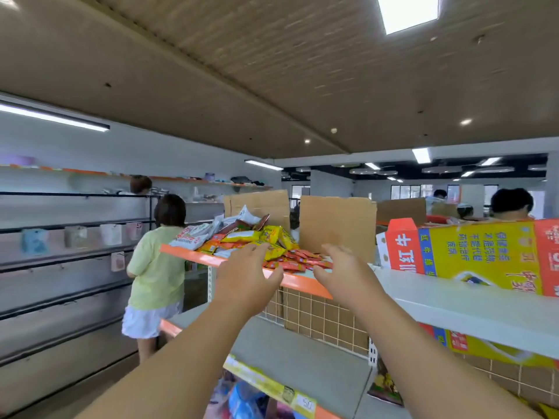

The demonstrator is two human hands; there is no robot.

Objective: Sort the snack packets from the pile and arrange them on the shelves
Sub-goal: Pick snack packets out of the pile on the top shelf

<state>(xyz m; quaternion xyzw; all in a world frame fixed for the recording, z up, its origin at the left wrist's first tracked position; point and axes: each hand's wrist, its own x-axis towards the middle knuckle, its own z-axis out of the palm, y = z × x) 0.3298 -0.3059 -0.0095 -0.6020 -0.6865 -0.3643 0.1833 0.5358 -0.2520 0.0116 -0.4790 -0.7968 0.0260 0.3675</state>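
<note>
A pile of snack packets (257,246) is heaped on the orange-edged top shelf (302,282). The left hand (246,276) and right hand (348,272) are held out just before the pile, fingers spread and loose, nothing grasped. A yellow and red carton (472,255) is lying right of the pile.

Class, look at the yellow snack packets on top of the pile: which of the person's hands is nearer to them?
Left. The left hand reaches right up to the yellow snack packets, fingertips at their front edge. The right hand is off to their right, by the small red packets.
</note>
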